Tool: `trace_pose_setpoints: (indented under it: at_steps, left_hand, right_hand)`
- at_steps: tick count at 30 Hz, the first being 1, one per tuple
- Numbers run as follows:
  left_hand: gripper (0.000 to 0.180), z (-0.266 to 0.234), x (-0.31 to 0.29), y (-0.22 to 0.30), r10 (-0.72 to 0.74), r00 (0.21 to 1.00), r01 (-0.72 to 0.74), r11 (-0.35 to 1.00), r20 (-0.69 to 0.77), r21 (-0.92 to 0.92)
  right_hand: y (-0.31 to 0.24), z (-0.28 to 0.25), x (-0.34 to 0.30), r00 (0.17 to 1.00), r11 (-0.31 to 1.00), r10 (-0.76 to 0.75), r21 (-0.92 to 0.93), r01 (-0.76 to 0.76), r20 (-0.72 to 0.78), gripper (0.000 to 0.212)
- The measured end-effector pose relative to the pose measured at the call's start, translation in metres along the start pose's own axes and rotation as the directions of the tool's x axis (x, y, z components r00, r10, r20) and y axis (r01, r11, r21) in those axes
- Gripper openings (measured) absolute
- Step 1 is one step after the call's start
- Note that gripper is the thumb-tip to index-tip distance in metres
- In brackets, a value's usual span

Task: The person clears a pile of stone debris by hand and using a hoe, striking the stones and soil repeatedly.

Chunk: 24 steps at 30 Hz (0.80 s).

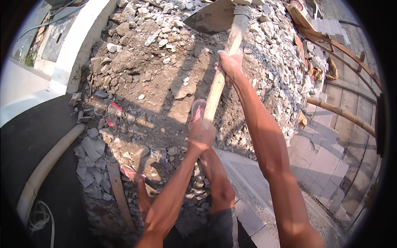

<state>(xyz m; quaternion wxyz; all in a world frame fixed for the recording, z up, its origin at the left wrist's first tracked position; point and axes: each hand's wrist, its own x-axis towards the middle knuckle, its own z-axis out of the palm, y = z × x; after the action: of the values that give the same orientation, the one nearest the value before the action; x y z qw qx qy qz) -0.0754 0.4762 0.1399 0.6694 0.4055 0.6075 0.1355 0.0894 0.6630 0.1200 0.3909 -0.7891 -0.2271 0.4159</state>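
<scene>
A hoe with a wide flat metal blade (213, 17) reaches away from me over the rubble. Its pale wooden handle (214, 97) slants from my lap side up toward the top of the view. My right hand (230, 64) is wrapped round the handle's upper part, not far below the blade. Lower down, near the butt end, my left hand (201, 135) is closed on the same handle. Beneath the blade lies a heap of broken stone and soil (144, 58). The blade's far edge is cut off at the top of the view.
A white wall (78, 45) borders the heap on the left. Nearby are a pipe (49, 165), broken slabs (93, 155) and a plank (118, 190). My sandalled feet stand on loose rubble. To the right are grey blocks (320, 157) and a bamboo pole (341, 115).
</scene>
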Motion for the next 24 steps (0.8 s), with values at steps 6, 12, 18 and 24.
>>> trace_pose_setpoints:
  at_steps: [6, 12, 18, 24]
  left_hand:
    - [0.033, -0.034, -0.095, -0.094, -0.1, 0.995, 0.103, 0.984, -0.023, 0.143]
    - [0.035, -0.042, -0.096, -0.106, -0.072, 0.996, 0.062, 0.987, 0.06, 0.146]
    - [0.044, -0.015, 0.077, -0.022, 0.392, 0.919, -0.395, 0.909, 0.047, 0.131]
    - [0.035, -0.023, 0.034, -0.006, -0.087, 0.981, 0.052, 0.979, 0.171, 0.198]
  right_hand:
    - [0.053, 0.021, -0.139, 0.99, 0.976, 0.112, 0.176, -0.127, 0.09, 0.035]
    - [0.041, 0.006, -0.167, 0.999, 0.993, -0.047, 0.108, 0.046, 0.001, 0.049]
    - [-0.054, -0.011, -0.011, 0.962, 0.955, -0.212, 0.17, 0.241, -0.174, 0.035]
    - [0.025, -0.005, 0.027, 0.98, 0.984, 0.144, 0.123, -0.127, -0.14, 0.028]
